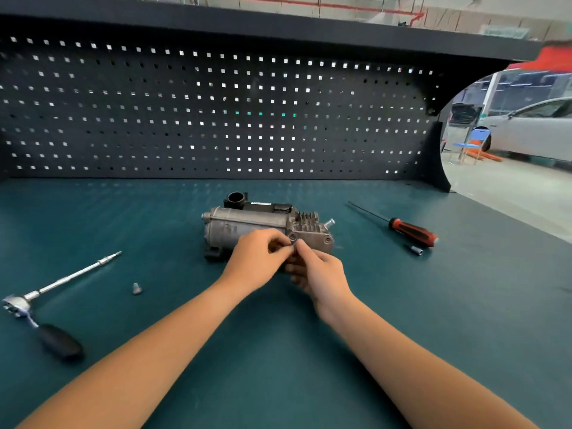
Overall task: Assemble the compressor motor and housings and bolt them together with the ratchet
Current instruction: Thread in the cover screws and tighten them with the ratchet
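Looking down on a teal bench mat [278, 376], matte and finely ribbed, running back to a black pegboard [216, 119] punched with square holes at twelve o'clock. Glimpsing a white car [532, 131] and a blue chair [470, 144] past the bench end at two o'clock.

Keeping the compressor [247, 222] lying on its side at the mat's centre: a dull, scuffed grey cast-metal cylinder, with a finned block and a short shiny pipe stub at its three o'clock end and black plastic fittings along its far side.

Reaching in from six o'clock with bare forearms, bringing the left hand [260, 258] and right hand [320, 274] together at the finned end's near face, fingertips meeting just beside a round bolt hole. Covering that spot, so not showing whether anything is pinched there or whether either hand is gripping the housing.

Leaving a chrome ratchet [58, 340] with a long extension bar and a rounded black grip at eight o'clock, well apart from the compressor. Leaving a red-and-black screwdriver [411, 232] at three o'clock, a small silver socket [416, 250] just beside its handle, and a loose grey bolt [136, 288] near the ratchet.
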